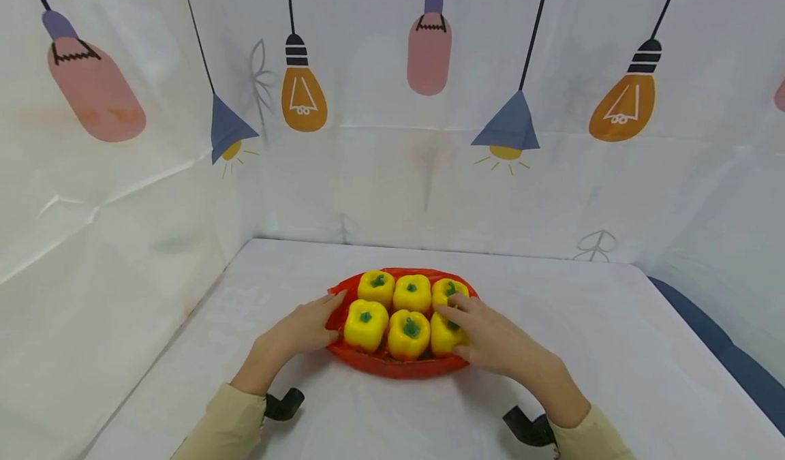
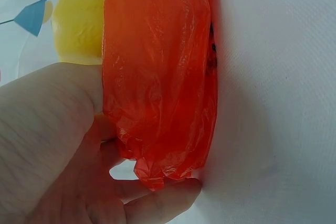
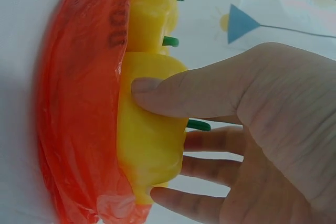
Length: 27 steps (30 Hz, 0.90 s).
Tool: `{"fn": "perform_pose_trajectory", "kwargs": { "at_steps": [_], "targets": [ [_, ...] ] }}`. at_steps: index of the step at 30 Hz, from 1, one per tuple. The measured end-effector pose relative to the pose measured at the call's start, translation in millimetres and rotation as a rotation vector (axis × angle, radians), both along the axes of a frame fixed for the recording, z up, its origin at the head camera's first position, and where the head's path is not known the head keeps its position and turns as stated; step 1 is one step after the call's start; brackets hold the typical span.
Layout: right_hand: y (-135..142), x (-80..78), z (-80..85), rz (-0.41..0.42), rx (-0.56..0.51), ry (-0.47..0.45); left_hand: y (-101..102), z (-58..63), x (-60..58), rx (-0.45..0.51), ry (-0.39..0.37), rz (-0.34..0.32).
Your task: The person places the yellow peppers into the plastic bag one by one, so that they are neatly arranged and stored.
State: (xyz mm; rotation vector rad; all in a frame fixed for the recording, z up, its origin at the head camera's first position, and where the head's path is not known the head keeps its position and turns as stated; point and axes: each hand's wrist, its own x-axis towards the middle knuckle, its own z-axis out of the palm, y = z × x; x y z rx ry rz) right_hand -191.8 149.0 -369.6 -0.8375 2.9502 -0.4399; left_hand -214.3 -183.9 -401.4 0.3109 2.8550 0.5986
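Several yellow bell peppers [image 1: 409, 334] with green stems stand in two rows inside a red plastic bag [image 1: 392, 368], whose sides are spread low around them. At the bag's left end, my left hand [image 1: 306, 324] holds the edge. In the left wrist view the thumb reaches behind the rim, its tip hidden, while the other fingers [image 2: 163, 200] lie against the crumpled end. My right hand [image 1: 493, 337] grips the front right bell pepper [image 3: 152, 129]. Its thumb presses the near side and the fingers spread around the far side.
A white-covered table [image 1: 294, 419] lies under the bag. White sheeting [image 1: 380, 187] printed with lamps and bulbs hangs behind and at the left. Beyond the table's right edge is a dark blue curved object [image 1: 699, 317]. Black wrist mounts [image 1: 285, 404] stick out near both sleeves.
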Motion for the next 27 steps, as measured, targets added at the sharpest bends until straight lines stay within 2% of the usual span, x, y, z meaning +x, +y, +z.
{"fn": "perform_pose_trajectory", "kwargs": {
  "at_steps": [14, 22, 27],
  "targets": [
    [-0.5, -3.6, -1.9, 0.013, -0.003, 0.008, -0.2, 0.0, -3.1, -0.01, 0.004, -0.002],
    [-0.3, -5.0, -6.0, -0.011, 0.002, 0.002, -1.3, -3.7, -4.4, -0.013, 0.01, -0.01],
    [5.5, -3.6, -8.0, -0.011, -0.045, -0.024, -3.1, -5.6, -2.6, -0.006, 0.003, 0.0]
  ]
}}
